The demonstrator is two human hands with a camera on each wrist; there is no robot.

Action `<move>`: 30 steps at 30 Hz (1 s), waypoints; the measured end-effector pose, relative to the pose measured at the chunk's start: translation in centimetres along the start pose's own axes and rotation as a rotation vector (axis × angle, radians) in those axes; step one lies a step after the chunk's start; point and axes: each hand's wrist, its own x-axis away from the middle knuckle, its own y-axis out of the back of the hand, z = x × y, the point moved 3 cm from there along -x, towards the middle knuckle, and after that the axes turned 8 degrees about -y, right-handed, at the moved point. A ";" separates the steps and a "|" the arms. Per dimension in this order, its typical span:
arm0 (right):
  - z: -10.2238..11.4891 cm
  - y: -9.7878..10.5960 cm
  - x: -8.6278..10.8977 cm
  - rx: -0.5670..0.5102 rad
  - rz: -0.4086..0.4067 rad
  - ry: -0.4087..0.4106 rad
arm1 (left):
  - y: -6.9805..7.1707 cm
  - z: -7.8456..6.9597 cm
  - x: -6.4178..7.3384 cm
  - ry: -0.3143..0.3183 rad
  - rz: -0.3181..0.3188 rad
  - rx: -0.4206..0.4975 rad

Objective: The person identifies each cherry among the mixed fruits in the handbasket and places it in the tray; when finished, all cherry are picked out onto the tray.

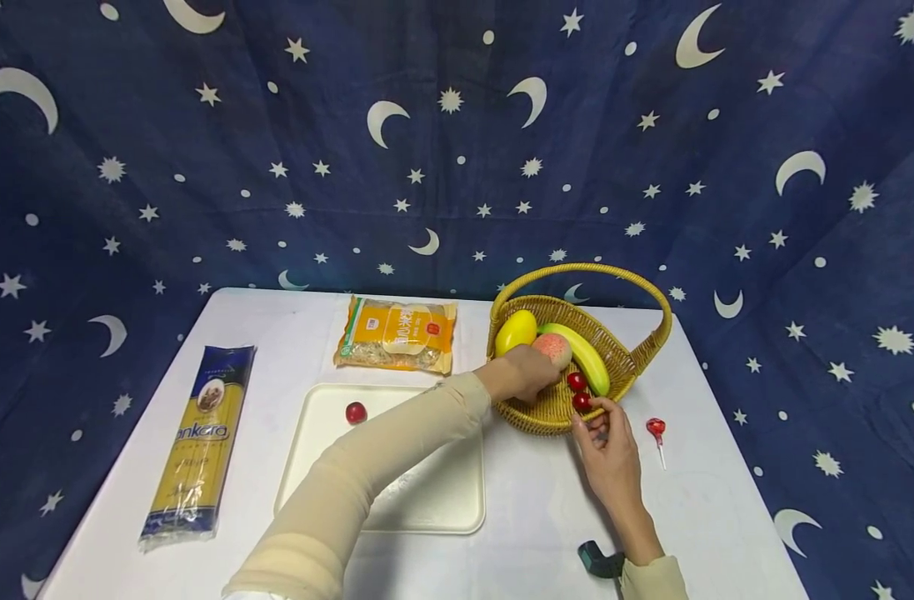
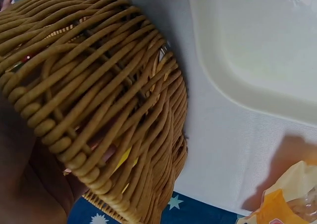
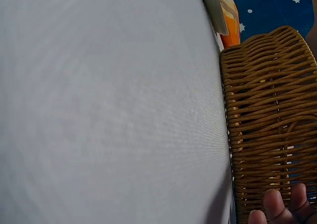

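Note:
A wicker basket (image 1: 550,425) with a tall handle holds a yellow mango-like fruit (image 1: 515,332), a banana (image 1: 587,358), a pinkish peach (image 1: 554,348) and two red cherries (image 1: 576,382). My left hand (image 1: 524,372) reaches over the basket's left side, right beside the peach. Its fingertips are hidden, and the weave covers most of them in the left wrist view. At the front rim, my right hand (image 1: 610,450) holds the basket with thumb and index finger, close to the nearer cherry. Other right fingertips (image 3: 274,202) show outside the basket wall in the right wrist view.
A white tray (image 1: 471,508) with a red round fruit (image 1: 356,412) stands left of the basket. Behind it lies an orange food packet (image 1: 397,333); a spaghetti pack (image 1: 202,442) is far left. A red lollipop (image 1: 656,429) lies right of my right hand.

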 end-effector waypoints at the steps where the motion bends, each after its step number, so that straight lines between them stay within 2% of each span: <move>1: 0.0 0.0 0.0 0.001 0.000 0.000 | 0.0 0.0 0.0 0.003 -0.003 -0.001; 7: -0.2 -0.2 0.1 -0.001 0.006 0.003 | 0.0 0.0 0.4 0.005 -0.046 0.047; 14: -0.2 -0.2 -0.1 0.012 0.000 -0.002 | 0.5 0.3 2.2 0.016 -0.168 0.175; 20: -0.1 -0.4 -0.1 0.005 0.025 -0.010 | 1.4 0.2 5.7 0.034 -0.359 0.312; 25: 0.2 -0.1 -0.3 0.001 0.003 0.016 | 1.9 -0.3 9.0 0.057 -0.520 0.375; 30: 0.1 0.0 -0.1 0.000 -0.005 0.017 | 2.0 -0.7 11.4 0.082 -0.584 0.391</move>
